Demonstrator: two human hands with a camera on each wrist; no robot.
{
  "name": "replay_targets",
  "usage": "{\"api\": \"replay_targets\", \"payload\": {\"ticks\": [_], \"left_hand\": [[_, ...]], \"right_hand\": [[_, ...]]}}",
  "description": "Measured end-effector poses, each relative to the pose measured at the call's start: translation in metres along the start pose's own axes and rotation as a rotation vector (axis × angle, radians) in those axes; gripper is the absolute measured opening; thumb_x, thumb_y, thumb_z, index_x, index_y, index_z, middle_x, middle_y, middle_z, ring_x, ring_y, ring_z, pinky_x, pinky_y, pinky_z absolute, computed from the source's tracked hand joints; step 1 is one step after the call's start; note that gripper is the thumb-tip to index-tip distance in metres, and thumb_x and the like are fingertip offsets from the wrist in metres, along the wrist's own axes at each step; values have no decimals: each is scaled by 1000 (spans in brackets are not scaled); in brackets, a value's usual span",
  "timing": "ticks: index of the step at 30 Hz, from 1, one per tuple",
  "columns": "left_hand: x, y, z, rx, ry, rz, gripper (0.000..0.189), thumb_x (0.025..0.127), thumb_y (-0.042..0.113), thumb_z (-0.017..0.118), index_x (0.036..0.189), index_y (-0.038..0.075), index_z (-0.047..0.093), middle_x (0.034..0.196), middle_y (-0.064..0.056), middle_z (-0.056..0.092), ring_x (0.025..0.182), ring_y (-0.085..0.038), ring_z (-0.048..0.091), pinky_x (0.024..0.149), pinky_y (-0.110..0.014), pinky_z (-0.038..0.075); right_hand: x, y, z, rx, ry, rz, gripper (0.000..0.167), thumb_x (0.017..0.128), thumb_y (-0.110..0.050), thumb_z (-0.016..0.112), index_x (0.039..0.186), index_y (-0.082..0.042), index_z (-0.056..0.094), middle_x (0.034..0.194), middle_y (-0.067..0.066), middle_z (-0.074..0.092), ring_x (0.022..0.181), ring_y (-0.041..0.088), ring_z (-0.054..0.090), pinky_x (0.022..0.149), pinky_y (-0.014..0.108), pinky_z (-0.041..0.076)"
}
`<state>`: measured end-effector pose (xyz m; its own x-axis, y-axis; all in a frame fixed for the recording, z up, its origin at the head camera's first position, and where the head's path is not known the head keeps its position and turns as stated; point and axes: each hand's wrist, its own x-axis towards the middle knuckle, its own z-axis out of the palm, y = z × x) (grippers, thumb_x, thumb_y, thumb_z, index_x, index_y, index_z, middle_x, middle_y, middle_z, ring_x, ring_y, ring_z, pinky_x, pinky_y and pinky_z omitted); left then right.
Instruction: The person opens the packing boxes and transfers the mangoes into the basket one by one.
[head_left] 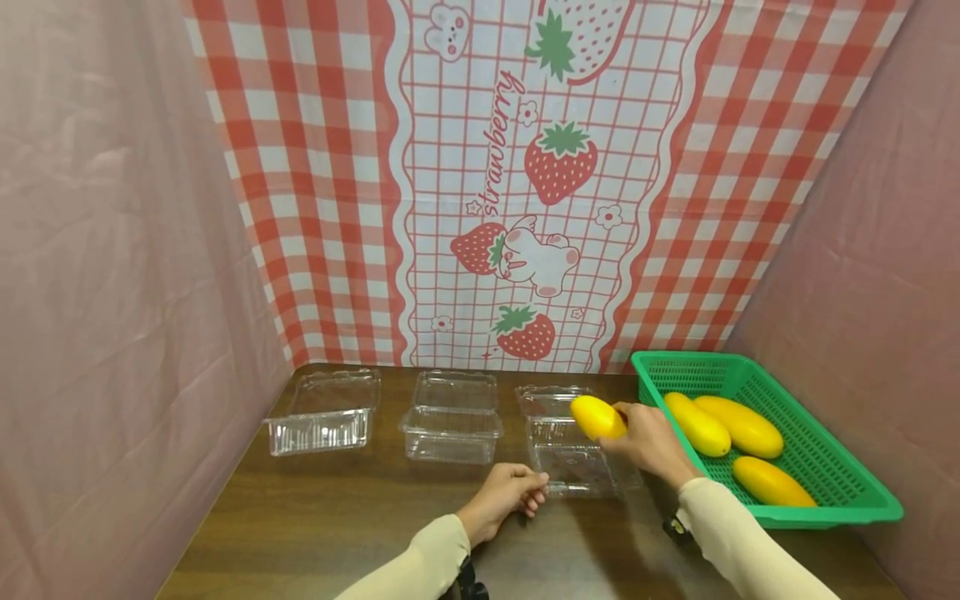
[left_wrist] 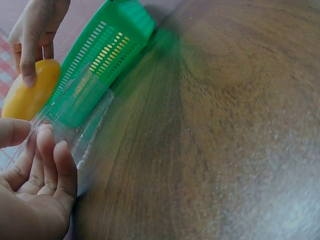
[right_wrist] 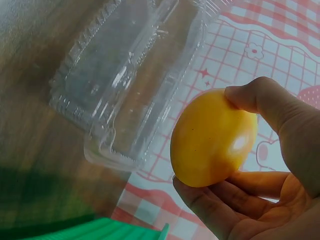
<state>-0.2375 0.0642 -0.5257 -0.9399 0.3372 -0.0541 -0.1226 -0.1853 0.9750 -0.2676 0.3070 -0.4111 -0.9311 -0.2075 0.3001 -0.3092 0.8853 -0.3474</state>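
Observation:
My right hand (head_left: pixel 651 442) grips a yellow mango (head_left: pixel 597 417) above the rightmost clear plastic clamshell box (head_left: pixel 573 471), whose lid stands open. In the right wrist view the thumb lies on one side of the mango (right_wrist: pixel 212 137) and the fingers on the other. At the box's near left corner is my left hand (head_left: pixel 506 498). The left wrist view shows its thumb and fingers (left_wrist: pixel 47 155) pinching the edge of the clear box (left_wrist: pixel 82 107). Neither hand touches the green basket (head_left: pixel 840 475).
Several yellow mangoes (head_left: pixel 742 427) lie in the green basket at the right. Two more open clamshell boxes, a middle box (head_left: pixel 452 437) and a left box (head_left: pixel 321 432), stand on the wooden table (head_left: pixel 360 533). A checked strawberry cloth (head_left: pixel 345 208) hangs behind.

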Motion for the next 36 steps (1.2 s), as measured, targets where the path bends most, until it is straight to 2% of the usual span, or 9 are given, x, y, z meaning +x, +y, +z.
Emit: {"api": "replay_targets", "payload": {"ticks": [6, 11, 18, 26, 36], "left_hand": [[0, 0, 1, -2, 2, 3, 23, 97, 13, 70, 90, -9, 68, 70, -2, 63, 55, -9, 53, 51, -19, 49], [0, 0, 1, -2, 2, 3, 21, 97, 12, 69, 89, -7, 68, 69, -2, 62, 55, -9, 53, 51, -19, 49], [-1, 1, 1, -3, -2, 3, 23, 98, 12, 69, 91, -10, 68, 70, -2, 62, 55, -9, 53, 51, -19, 49], [-4, 3, 0, -6, -12, 0, 22, 97, 13, 70, 89, -8, 68, 71, -2, 63, 56, -8, 54, 52, -19, 50], [-4, 2, 1, 1, -11, 3, 23, 98, 11, 67, 91, -12, 67, 71, -2, 62, 56, -9, 53, 52, -19, 49]], "right_hand": [[-1, 3, -10, 23, -6, -5, 52, 75, -21, 87, 111, 11, 67, 75, 6, 60, 61, 18, 49, 55, 31, 42], [-3, 6, -20, 18, -30, 31, 53, 78, -23, 87, 113, 10, 67, 77, 7, 61, 63, 19, 50, 57, 33, 43], [-5, 13, -29, -17, -6, 39, 50, 78, -28, 86, 110, 6, 68, 70, 3, 56, 61, 19, 47, 56, 33, 40], [-9, 19, -37, -17, -1, 69, 61, 78, -30, 87, 117, 12, 66, 76, 7, 57, 64, 21, 48, 57, 33, 41], [-14, 28, -46, -16, -5, 104, 58, 81, -32, 85, 116, 10, 66, 73, 5, 56, 61, 19, 48, 56, 33, 40]]}}
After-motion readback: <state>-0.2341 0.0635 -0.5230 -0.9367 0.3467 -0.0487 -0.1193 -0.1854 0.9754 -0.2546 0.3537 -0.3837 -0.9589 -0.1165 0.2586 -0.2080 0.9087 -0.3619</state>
